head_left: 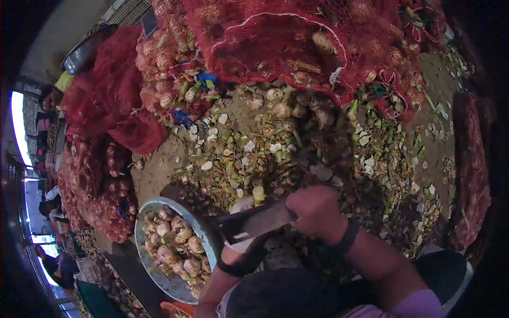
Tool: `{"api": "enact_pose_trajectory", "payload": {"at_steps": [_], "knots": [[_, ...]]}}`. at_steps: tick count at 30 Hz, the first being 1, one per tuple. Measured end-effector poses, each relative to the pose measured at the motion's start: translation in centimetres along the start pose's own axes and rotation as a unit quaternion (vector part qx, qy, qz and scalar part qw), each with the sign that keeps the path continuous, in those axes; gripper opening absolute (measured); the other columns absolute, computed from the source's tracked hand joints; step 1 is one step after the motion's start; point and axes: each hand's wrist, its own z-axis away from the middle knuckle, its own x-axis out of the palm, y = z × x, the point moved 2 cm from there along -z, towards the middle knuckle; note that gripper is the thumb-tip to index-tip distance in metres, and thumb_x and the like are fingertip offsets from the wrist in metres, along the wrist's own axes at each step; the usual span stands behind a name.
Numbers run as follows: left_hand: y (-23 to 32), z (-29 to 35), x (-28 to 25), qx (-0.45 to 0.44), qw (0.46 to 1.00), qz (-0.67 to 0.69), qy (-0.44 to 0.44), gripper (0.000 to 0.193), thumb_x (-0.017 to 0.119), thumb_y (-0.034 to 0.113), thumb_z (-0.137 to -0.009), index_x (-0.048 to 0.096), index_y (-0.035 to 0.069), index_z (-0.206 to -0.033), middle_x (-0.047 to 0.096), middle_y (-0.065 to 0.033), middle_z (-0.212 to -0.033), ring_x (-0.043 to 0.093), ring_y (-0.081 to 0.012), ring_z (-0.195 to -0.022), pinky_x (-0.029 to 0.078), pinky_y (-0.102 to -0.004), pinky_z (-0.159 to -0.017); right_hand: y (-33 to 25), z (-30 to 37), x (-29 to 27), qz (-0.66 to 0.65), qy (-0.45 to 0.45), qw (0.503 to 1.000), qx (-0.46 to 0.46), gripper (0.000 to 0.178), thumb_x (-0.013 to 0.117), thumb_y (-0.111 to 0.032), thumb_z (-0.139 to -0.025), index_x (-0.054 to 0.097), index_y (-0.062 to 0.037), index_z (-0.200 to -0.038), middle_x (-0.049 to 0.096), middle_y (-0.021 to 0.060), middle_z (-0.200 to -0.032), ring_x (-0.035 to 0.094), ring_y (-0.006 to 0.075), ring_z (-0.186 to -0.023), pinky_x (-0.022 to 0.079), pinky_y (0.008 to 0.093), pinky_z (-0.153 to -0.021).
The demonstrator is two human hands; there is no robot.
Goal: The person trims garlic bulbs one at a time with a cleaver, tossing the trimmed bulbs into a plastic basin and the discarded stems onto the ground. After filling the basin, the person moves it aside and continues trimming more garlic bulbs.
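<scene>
We grip the cleaver [258, 221] in our right hand [316, 210], its blade running leftward across our body. Our left hand [245, 249] lies directly beneath it, mostly hidden, so we cannot tell its hold; a pale bulb [243, 204] shows just above the blade. The basin [143, 239] of bulbs sits left, near that hand. Peelings [297, 153] cover the ground ahead, below red mesh sacks [275, 42].

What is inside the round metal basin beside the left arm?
The basin holds trimmed pale bulbs. Its right part is covered by the knife and left arm, so what lies there is hidden.
</scene>
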Motion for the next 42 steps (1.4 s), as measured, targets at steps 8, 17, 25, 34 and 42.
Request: {"api": "enact_pose_trajectory", "payload": {"at_steps": [8,17,25,34,42], "knots": [[12.9,15.4,0.4,0.193,0.418,-0.794,0.397,0.061,0.073,0.021,-0.062,0.054,0.002,-0.116,0.054,-0.0243,-0.109,0.054,-0.0421,-0.095,0.043,-0.045,-0.084,8.5,-0.7,3.4,0.004,0.006,0.956,0.292,0.026,0.063,-0.023,-0.071,0.063,-0.0051,-0.089,0.062,0.0165,-0.079,0.059,0.037,-0.074,0.048,0.0444,-0.067],[7.8,-7.1,7.3,0.3,0.661,-0.669,0.161,0.045,0.067,0.03,-0.073,0.061,0.001,-0.106,0.062,-0.0217,-0.094,0.059,-0.0333,-0.094,0.045,-0.0387,-0.083,9.9,-2.9,5.1,0.16,0.279,0.937,0.139,0.031,0.063,-0.022,-0.078,0.06,-0.0017,-0.101,0.063,0.0168,-0.095,0.061,0.0332,-0.084,0.049,0.0388,-0.073],[0.2,-19.5,7.2,0.164,0.656,-0.734,0.057,0.054,0.066,0.019,-0.068,0.05,0.002,-0.117,0.059,-0.0187,-0.103,0.055,-0.0332,-0.103,0.046,-0.0378,-0.085,9.3,1.5,0.5,-0.161,0.265,0.911,0.273,0.023,0.063,-0.012,-0.076,0.063,0.0,-0.096,0.066,0.0166,-0.088,0.064,0.0288,-0.08,0.049,0.0333,-0.07],[0.5,-3.5,3.6,0.323,0.831,-0.453,-0.003,0.069,0.063,-0.005,-0.072,0.025,0.004,-0.129,0.051,-0.0091,-0.108,0.052,-0.0186,-0.098,0.045,-0.0327,-0.086,3.1,0.5,1.0,0.043,0.122,0.99,0.05,0.007,0.059,-0.009,-0.06,0.054,-0.0093,-0.065,0.052,0.0111,-0.062,0.054,0.0308,-0.058,0.043,0.0409,-0.052],[-0.8,-1.5,2.2,0.214,0.889,-0.398,0.065,0.069,0.064,0.0,-0.077,0.021,0.006,-0.131,0.054,-0.0135,-0.109,0.056,-0.0205,-0.098,0.047,-0.0331,-0.084,1.7,0.3,1.2,0.047,0.15,0.988,0.006,0.006,0.055,-0.009,-0.063,0.053,-0.0102,-0.068,0.05,0.0092,-0.06,0.053,0.0287,-0.056,0.043,0.0407,-0.052]]}}
